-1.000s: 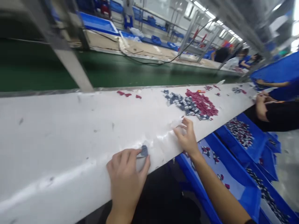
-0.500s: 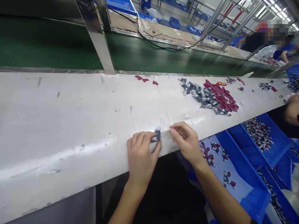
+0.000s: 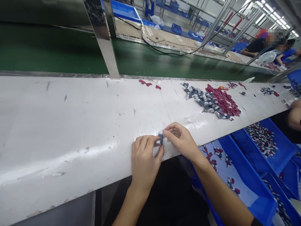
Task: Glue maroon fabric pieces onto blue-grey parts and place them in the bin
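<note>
Near the front edge of the white work surface [image 3: 101,125], my left hand [image 3: 144,157] pinches a small dark grey-and-white plastic part [image 3: 161,139] between thumb and index finger. Close on its right, my right hand [image 3: 180,139] has thumb and fingers drawn together, fingertips at the part's upper edge. Whatever those fingertips hold is too small to make out. Farther right on the surface lies a pile of similar grey-and-white parts [image 3: 203,99], touching a heap of flat dark red pieces [image 3: 224,100].
Several loose red pieces [image 3: 158,87] lie near the back edge. A green conveyor belt [image 3: 70,51] runs behind, with a metal post [image 3: 105,47]. Blue bins [image 3: 246,169] with assembled parts stand below right. Another person's arm [image 3: 295,114] is at the far right.
My right hand has moved left, up to the part in my left hand. The part looks turned, showing more of its edge. The view has shifted slightly.
</note>
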Motion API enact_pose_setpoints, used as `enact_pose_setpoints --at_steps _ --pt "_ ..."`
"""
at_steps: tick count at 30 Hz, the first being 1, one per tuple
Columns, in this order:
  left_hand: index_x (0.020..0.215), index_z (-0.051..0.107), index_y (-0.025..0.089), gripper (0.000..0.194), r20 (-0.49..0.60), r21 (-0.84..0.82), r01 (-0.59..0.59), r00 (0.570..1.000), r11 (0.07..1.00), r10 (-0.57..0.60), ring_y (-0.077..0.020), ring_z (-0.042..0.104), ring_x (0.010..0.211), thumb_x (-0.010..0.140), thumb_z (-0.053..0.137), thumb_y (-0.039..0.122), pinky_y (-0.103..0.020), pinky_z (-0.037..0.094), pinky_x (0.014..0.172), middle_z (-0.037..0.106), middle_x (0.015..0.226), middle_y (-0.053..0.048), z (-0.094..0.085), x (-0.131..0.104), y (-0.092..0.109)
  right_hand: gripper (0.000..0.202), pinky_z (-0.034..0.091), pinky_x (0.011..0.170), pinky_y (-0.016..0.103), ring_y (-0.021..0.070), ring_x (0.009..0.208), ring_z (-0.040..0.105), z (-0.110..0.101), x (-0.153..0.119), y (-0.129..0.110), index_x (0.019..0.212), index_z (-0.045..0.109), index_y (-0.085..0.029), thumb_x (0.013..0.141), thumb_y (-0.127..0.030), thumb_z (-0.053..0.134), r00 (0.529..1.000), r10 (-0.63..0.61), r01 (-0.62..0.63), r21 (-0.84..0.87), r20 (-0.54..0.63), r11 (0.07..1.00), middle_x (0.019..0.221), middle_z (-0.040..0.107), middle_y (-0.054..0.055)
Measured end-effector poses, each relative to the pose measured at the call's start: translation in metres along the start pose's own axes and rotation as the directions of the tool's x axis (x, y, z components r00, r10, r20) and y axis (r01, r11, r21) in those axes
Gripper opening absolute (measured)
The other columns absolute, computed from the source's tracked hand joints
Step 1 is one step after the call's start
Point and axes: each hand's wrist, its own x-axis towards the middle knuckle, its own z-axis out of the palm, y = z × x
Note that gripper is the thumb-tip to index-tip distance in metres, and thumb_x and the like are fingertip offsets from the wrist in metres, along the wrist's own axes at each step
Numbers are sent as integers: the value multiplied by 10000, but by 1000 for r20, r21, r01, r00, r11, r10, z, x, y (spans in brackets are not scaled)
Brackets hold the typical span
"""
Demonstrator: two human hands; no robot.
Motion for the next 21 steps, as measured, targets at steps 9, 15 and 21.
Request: enact_pose_setpoints --at_steps 9,15,21 --pt "1133 670 256 313 -68 -61 59 996 996 -63 -283 683 1008 905 750 57 -433 553 894 746 1019 -28 2 -3 1 362 591 812 401 281 884 757 -5 16 1 953 745 -234 955 -589 675 988 -124 96 -261 -92 961 938 796 71" --pt "1094 661 249 450 -105 -30 118 987 993 -120 -219 684 944 760 815 -13 -383 595 854 743 1019 6 5 -11 9 353 542 799 470 342 819 746 3 19 19 910 750 -237 882 -575 656 968 -175 105 -350 -177 931 876 793 109" --pt "1136 658 250 473 -146 -24 203 968 979 -204 -233 673 968 774 728 -46 -414 602 841 738 1070 -19 12 -18 11 401 606 777 489 325 790 777 1 14 42 1018 783 -259 935 -597 584 957 -255 170 -448 -137 878 943 820 104"
